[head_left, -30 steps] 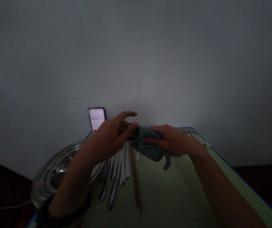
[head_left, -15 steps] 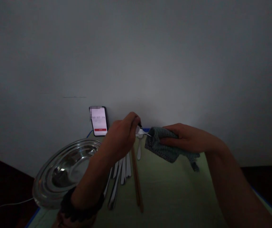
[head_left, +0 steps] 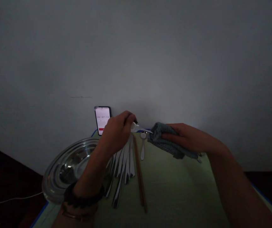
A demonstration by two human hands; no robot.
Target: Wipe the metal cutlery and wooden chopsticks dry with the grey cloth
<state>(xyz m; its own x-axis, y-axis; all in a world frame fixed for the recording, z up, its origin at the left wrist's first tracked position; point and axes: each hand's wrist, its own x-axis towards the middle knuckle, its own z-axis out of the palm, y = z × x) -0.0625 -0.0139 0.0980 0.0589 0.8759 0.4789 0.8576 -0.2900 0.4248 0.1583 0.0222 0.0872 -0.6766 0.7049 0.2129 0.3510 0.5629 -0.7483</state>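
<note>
My left hand (head_left: 117,133) is closed on a metal spoon (head_left: 136,127), pinching it near its bowl end. The spoon's thin handle points right, and its tip goes into a folded grey-green checked cloth (head_left: 162,137). My right hand (head_left: 189,137) grips that cloth, thumb and fingers pressed together round it. Beneath the hands, a smaller spoon (head_left: 142,152) lies on the table. A pair of wooden chopsticks (head_left: 139,174) rests to its left, and several pieces of metal cutlery (head_left: 124,164) fan out beside them, partly covered by my left arm.
A wide, shiny steel basin (head_left: 52,177) stands at the table's left, partly behind my left forearm. A phone showing a timer (head_left: 102,113) leans on the grey wall (head_left: 136,57). The table (head_left: 178,193) has a pale green cover with blue edges. A white cable (head_left: 15,199) hangs at left.
My hands have moved slightly apart, and more of the spoon's handle shows between my left hand and the cloth. The view has turned a little left, shifting the phone and basin rightward.
</note>
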